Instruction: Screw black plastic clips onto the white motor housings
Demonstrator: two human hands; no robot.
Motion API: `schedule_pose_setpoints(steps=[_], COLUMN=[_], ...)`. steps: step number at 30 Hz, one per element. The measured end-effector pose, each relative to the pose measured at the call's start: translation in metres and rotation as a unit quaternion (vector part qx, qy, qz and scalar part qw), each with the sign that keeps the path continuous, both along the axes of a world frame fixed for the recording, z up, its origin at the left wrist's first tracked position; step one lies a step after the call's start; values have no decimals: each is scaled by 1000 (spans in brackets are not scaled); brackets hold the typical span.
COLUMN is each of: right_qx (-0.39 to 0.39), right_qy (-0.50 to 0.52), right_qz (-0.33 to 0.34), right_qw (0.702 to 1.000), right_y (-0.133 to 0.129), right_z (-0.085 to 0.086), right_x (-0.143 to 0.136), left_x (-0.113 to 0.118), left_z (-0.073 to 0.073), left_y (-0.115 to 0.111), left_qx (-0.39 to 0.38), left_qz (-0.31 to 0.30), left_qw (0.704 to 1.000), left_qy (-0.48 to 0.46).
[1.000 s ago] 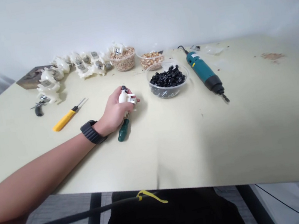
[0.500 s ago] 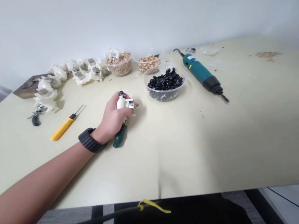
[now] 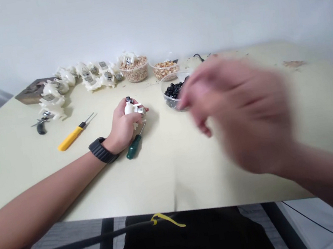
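Note:
My left hand (image 3: 123, 122) is closed around a small white plastic assembly (image 3: 131, 109) with a black piece at its top. Just below that hand a green-handled screwdriver (image 3: 134, 146) lies on the table. My right hand (image 3: 243, 112) is large and smeared by motion at the right, its fingers curled toward the left. Whether anything is between those fingers cannot be made out. Behind the fingertips stands a clear tub (image 3: 172, 103) of small black parts (image 3: 173, 90), partly hidden by the hand.
A yellow-handled screwdriver (image 3: 70, 138) and black-handled cutters (image 3: 41, 126) lie at left. White assemblies (image 3: 90, 81) line the back, beside tubs of tan parts (image 3: 135, 70) and orange-brown parts (image 3: 166, 70). A black cable with a yellow tie (image 3: 169, 220) crosses in front.
My right hand has come into view from the right and now covers the green power screwdriver and part of the black-parts tub. My left hand keeps its hold; the view has shifted slightly.

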State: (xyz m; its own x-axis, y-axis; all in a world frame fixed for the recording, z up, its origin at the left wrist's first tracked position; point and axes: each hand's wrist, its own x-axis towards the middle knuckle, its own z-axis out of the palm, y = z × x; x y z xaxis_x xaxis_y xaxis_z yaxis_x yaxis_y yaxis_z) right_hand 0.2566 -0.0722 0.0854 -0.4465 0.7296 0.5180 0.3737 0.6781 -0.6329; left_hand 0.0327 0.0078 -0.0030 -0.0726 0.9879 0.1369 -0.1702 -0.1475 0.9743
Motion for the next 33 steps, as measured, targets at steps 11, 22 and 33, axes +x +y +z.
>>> schedule_pose_setpoints(steps=[11,22,33], right_qx=[-29,-50,-45], right_qy=[-349,-306,-392], right_qz=[78,73,25], right_qw=[933,948,919], right_y=[22,38,43], right_z=[-49,-54,-44], right_x=[-83,-78,-60], left_x=[-20,-15,-16], left_z=[4,11,3], left_y=[11,7,14], left_qx=[-2,-57,-30], left_qz=[67,99,34], left_qw=[993,993,999], left_qy=[102,43,-2])
